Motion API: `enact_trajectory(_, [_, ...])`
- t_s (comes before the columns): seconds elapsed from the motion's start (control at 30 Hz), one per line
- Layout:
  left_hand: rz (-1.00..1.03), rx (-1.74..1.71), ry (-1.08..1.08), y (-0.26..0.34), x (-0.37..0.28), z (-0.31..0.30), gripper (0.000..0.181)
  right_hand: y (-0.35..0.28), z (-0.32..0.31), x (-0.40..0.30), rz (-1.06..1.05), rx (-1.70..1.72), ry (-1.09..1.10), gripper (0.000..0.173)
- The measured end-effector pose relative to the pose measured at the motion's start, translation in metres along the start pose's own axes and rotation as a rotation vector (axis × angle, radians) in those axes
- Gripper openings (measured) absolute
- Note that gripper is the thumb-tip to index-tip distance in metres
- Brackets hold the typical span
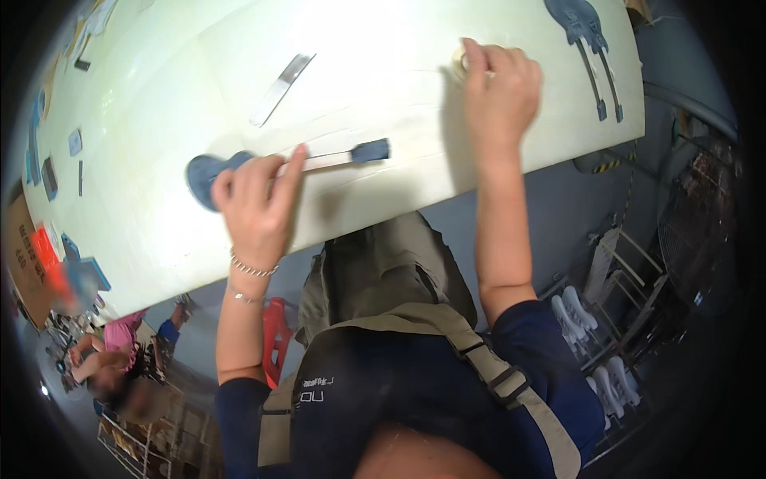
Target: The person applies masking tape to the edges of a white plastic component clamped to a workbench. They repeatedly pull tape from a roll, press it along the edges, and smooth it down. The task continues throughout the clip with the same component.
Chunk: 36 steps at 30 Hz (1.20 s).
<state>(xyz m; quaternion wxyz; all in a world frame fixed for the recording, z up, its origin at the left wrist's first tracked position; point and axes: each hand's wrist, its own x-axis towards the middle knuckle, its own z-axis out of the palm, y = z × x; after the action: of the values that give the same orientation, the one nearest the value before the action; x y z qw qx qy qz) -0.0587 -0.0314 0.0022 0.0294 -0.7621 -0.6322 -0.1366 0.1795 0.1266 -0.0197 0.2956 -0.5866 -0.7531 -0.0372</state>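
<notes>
Under my left hand (257,194) lies a small dark guitar-shaped piece (206,179), its body poking out on the left. The pale neck (326,160) runs right from my fingers to a dark headstock (371,151). My thumb and fingers grip the piece around the neck near the body. My right hand (502,90) holds a roll of cream tape (459,63) by its ring, above the white table (383,96). A flat metal strip (284,88), perhaps a ruler or blade, rests between and beyond my hands.
Two more dark guitar-shaped pieces (577,27) lie at the far right corner. Small dark blocks (49,178), an orange-red item (45,248) and a carton (27,263) sit at the left. Beyond the near edge are a red stool (275,341), a person (119,359) and racks of white parts (574,317).
</notes>
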Motion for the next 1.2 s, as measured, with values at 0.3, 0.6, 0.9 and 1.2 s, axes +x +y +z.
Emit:
enact_trajectory(0.3, [-0.266, -0.239, 0.166, 0.015, -0.014, 0.015, 0.037, 0.017, -0.019, -0.020, 0.634, 0.748, -0.340, 0.020])
enact_trajectory(0.6, [-0.458, -0.328, 0.160, 0.034, -0.052, 0.012, 0.018, -0.023, -0.028, -0.075, 0.876, 2.501, -0.709, 0.027])
enact_trajectory(0.9, [-0.488, -0.505, 0.242, 0.041, -0.037, 0.014, 0.014, -0.065, -0.037, -0.091, 0.648, 1.605, -0.316, 0.039])
enact_trajectory(1.2, [-0.787, -1.043, 0.230, 0.060, -0.019, 0.019, 0.014, -0.108, -0.038, -0.091, 0.945, 1.514, -0.234, 0.040])
